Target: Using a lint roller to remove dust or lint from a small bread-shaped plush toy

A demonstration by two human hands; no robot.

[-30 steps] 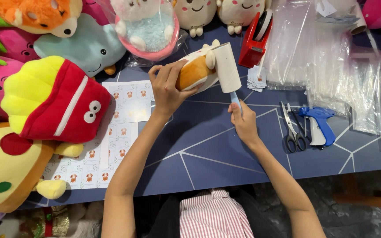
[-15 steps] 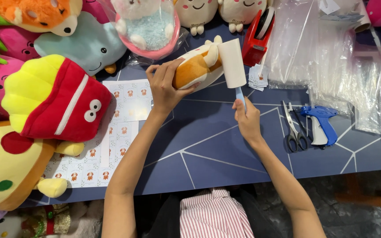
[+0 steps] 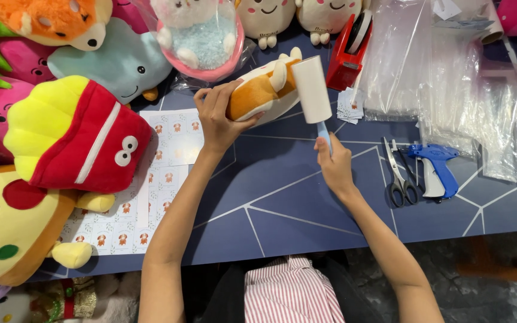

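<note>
Fuzzy cloth plush toy point(image 3: 258, 96), papery white lint roller point(image 3: 311, 88), glossy clear plastic bags point(image 3: 450, 84).

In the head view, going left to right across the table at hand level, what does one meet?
Red-and-yellow fries plush → sticker sheets → left hand gripping the orange plush → lint roller held by the right hand → scissors → blue tagging gun → clear bags.

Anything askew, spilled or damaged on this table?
Nothing stands out. The left hand holds an orange-and-white plush toy; the right hand holds a lint roller against it. Scissors and the blue tagging gun lie flat, sticker sheets unspilled.
</note>
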